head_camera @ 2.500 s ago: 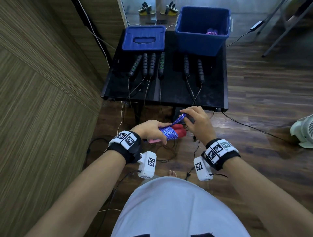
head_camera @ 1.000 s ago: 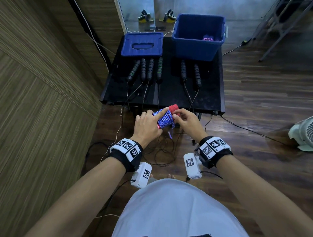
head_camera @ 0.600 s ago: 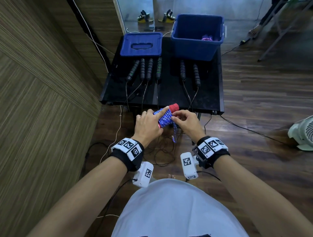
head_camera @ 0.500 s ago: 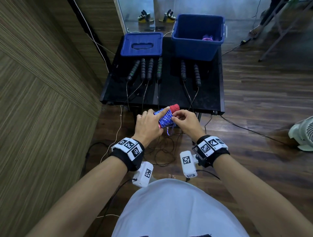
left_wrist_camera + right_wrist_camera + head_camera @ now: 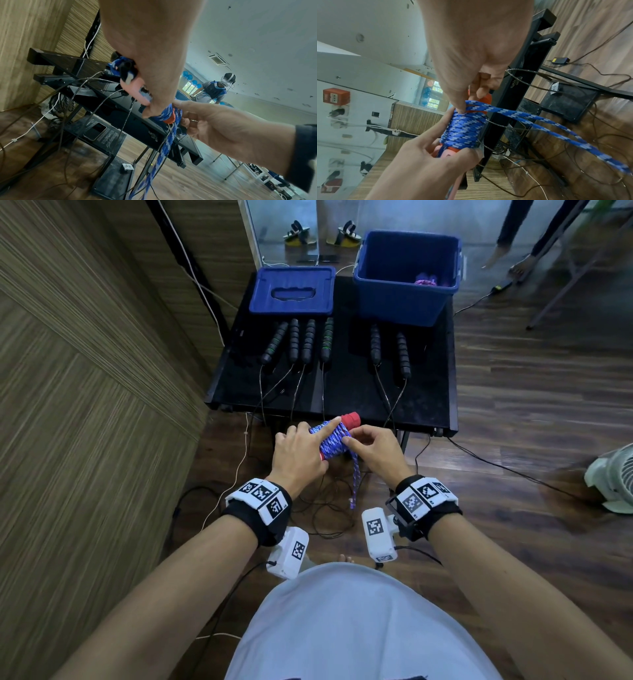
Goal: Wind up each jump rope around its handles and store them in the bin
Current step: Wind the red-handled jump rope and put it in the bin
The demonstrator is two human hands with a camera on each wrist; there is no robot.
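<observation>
At frame centre, the left hand (image 5: pixel 298 455) is grasping the jump rope (image 5: pixel 334 437), its blue cord wound around red handles. The right hand (image 5: pixel 374 451) is pinching the loose loop (image 5: pixel 355 477) hanging below. The bin (image 5: pixel 404 296) is sitting upper right on the table (image 5: pixel 346 392).

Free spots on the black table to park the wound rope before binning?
Bare strip on the table between the four left handles and the right pair. Another strip along the front edge, crossed only by thin cords. Back is crowded: lid and bin. The bin has room beside a pink bundle.
</observation>
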